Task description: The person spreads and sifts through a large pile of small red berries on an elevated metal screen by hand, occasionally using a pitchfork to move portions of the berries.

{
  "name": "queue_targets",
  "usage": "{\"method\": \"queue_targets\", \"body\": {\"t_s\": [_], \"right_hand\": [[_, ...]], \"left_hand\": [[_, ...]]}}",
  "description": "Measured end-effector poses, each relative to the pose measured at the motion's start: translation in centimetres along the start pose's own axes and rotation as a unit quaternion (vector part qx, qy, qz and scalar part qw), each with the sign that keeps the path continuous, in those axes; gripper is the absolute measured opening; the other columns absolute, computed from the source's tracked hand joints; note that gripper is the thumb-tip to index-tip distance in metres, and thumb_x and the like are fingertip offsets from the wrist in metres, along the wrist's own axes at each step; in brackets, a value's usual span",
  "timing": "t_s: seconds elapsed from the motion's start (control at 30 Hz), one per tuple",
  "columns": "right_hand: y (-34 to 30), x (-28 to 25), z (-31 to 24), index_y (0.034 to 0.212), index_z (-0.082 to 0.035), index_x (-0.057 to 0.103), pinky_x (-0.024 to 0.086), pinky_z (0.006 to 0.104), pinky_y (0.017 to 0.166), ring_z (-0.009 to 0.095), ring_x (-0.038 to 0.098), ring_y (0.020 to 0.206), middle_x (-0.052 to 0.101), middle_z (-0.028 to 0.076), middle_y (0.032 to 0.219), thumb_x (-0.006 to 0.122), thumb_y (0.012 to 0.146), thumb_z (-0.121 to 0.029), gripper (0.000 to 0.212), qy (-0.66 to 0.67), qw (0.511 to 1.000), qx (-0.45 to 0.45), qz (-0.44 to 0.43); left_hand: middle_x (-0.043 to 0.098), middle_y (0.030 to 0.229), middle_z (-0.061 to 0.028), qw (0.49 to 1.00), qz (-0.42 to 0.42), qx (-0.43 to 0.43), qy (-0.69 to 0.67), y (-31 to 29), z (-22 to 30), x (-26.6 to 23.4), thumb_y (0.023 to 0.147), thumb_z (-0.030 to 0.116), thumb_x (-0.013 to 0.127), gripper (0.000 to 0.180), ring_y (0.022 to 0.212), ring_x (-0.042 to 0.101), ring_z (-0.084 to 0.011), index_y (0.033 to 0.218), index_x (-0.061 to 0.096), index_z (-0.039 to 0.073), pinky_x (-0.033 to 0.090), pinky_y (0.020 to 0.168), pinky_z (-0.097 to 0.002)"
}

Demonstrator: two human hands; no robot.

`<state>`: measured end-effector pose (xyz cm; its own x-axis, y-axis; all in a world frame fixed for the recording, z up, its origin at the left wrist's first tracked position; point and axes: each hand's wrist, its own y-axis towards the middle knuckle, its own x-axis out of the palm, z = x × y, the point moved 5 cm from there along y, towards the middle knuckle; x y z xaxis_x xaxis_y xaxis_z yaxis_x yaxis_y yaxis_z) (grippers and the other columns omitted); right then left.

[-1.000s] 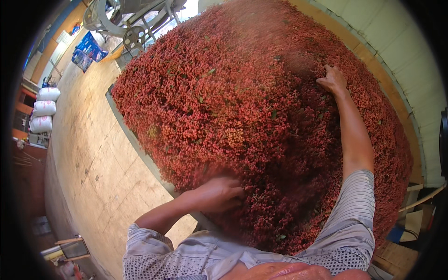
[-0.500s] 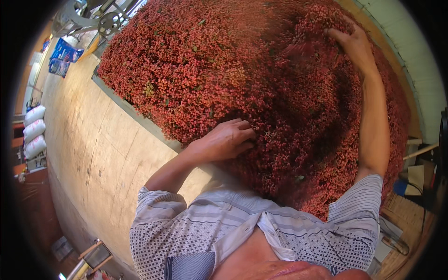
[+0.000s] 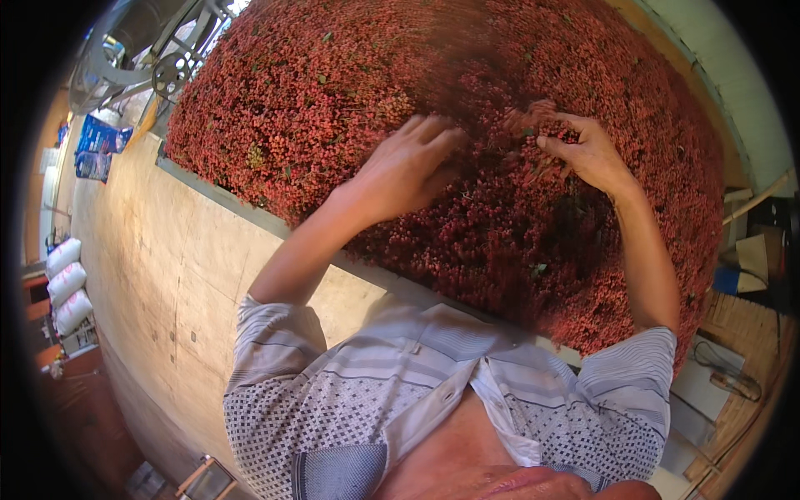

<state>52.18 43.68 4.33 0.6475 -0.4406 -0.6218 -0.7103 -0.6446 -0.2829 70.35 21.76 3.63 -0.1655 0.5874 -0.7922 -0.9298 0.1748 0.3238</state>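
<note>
A large heap of small red berry clusters, resembling Sichuan peppercorns [image 3: 308, 117], spreads before me with a few green leaves in it. Over the heap's near middle is my left hand [image 3: 406, 171], its fingers loosely stretched and smeared at the tips, nothing visible in them. To its right, my right hand [image 3: 587, 154] curls round a small clump of the berries, thumb toward the left; its far fingertips are blurred. Between the hands the heap dips into a darker hollow. How deep the left fingertips reach is hidden by blur.
A pale wooden floor [image 3: 200, 267] lies left of the heap, along a grey edge strip [image 3: 225, 200]. Metal machinery with a wheel [image 3: 170, 75] stands at the far left, near blue bags [image 3: 100, 146]. White sacks [image 3: 68, 286] are stacked at left. A pale wall curves along the right.
My right hand has come nearer and leftward from the heap's far right. My left hand has lifted and moved farther out over the heap, its fingers straighter than before.
</note>
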Motion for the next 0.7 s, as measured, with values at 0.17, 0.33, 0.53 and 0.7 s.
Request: {"method": "queue_targets", "body": {"t_s": [0.17, 0.33, 0.53, 0.7], "right_hand": [[-4.1, 0.3, 1.2, 0.145, 0.008, 0.048, 0.054, 0.033, 0.054, 0.014, 0.065, 0.06, 0.063, 0.026, 0.13, 0.073, 0.094, -0.031, 0.069, -0.049, 0.997, 0.059, -0.026], [-8.5, 0.4, 2.5, 0.14, 0.005, 0.055, 0.054, 0.0343, 0.067, 0.017, 0.066, 0.073, 0.071, 0.019, 0.115, 0.075, 0.092, -0.026, 0.06, -0.019, 0.988, 0.136, -0.067], [-10.9, -0.2, 6.3, 0.137, -0.002, 0.059, 0.048, 0.0409, 0.106, 0.028, 0.056, 0.131, 0.06, 0.016, 0.141, 0.077, 0.089, -0.017, 0.054, -0.106, 0.988, 0.071, -0.082], [-10.6, -0.7, 6.2, 0.134, -0.001, 0.061, 0.045, 0.0408, 0.111, 0.032, 0.055, 0.132, 0.062, 0.017, 0.137, 0.077, 0.086, -0.018, 0.054, -0.085, 0.994, -0.04, -0.048]], "left_hand": [[0.04, 0.154, -0.0216, 0.985, 0.022, 0.042, 0.163, 6.1, -2.7, 2.7, 0.084, 0.027, 0.079, 0.077, 0.141, 0.037, -0.0443, 0.152, 0.043, 0.021, 0.039, 0.114, -0.0539], [0.048, 0.148, -0.016, 0.976, -0.132, 0.043, 0.166, 10.3, -4.4, 6.8, 0.085, 0.026, 0.077, 0.06, 0.137, 0.044, -0.0378, 0.141, 0.056, 0.021, 0.044, 0.109, -0.0504], [0.06, 0.13, -0.01, 0.976, -0.132, 0.104, 0.135, 10.1, -1.7, 7.2, 0.085, 0.013, 0.073, 0.036, 0.125, 0.055, -0.0298, 0.121, 0.067, 0.013, 0.055, 0.096, -0.0424], [0.061, 0.128, -0.0128, 0.948, -0.17, 0.269, 0.011, 5.7, 0.7, 9.7, 0.084, 0.011, 0.071, 0.032, 0.126, 0.054, -0.0315, 0.115, 0.068, 0.009, 0.051, 0.102, -0.0418]]}}
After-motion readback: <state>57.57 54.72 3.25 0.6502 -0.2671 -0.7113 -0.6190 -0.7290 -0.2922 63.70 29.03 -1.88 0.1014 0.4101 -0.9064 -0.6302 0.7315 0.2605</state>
